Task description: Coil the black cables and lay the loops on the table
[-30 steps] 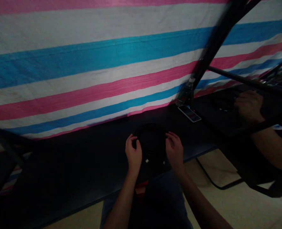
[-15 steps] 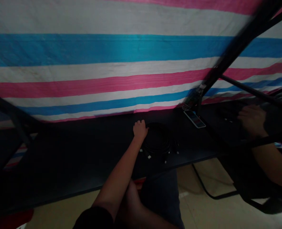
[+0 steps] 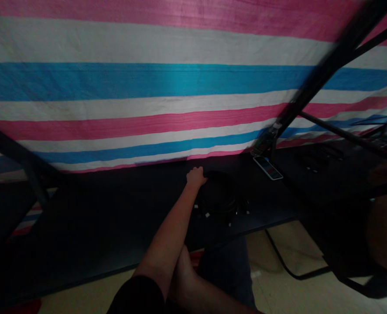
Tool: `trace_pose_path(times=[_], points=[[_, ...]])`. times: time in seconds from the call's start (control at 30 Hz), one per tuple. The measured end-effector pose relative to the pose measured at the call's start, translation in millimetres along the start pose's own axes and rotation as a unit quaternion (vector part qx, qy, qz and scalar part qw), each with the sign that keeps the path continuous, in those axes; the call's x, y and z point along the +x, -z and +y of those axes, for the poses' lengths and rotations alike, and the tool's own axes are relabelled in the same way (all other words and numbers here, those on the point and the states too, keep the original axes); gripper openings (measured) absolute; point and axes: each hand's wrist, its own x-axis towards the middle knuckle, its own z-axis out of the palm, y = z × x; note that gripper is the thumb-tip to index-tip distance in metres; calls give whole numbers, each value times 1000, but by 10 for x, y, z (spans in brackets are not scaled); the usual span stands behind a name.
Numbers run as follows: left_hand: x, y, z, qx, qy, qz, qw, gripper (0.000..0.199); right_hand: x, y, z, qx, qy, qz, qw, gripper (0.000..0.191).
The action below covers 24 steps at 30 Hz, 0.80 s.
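My left hand (image 3: pixel 196 176) is at the upper left edge of a coil of black cable (image 3: pixel 221 207) on the dark tabletop (image 3: pixel 114 209). Its fingers are curled and the thumb lies against the coil. White and pale connector ends (image 3: pixel 207 215) stick out along the coil's near side. Below the table's front edge, my right hand (image 3: pixel 184 266) sits beside my left forearm, above my leg; its fingers are mostly hidden behind that forearm.
A phone (image 3: pixel 268 168) and a clear bottle (image 3: pixel 267 138) stand right of the coil, by a black metal frame (image 3: pixel 324 69). More dark cables (image 3: pixel 311 163) lie farther right, near another person's blurred arm (image 3: pixel 385 226). A striped sheet (image 3: pixel 147 80) hangs behind.
The view has shifted slightly, so the table sits a little lower. The other person's hand has moved away from the cables at the right. My left hand stays at the coil.
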Motion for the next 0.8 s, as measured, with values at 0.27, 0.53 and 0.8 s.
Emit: trace_pose_path(times=[0.27,0.53,0.8], points=[[20,-20,-39,-10,2,-23,1000,47,-145,41,-59,73,-19,62,995,59],[-31,-46,-14,-6,9,-11,1000,55,-202,3,-35,105,-47,80,990,54],[-34,-13,13,-3,15,-16,1000,53,-279,-44,-123,97,-129,31,986,59]])
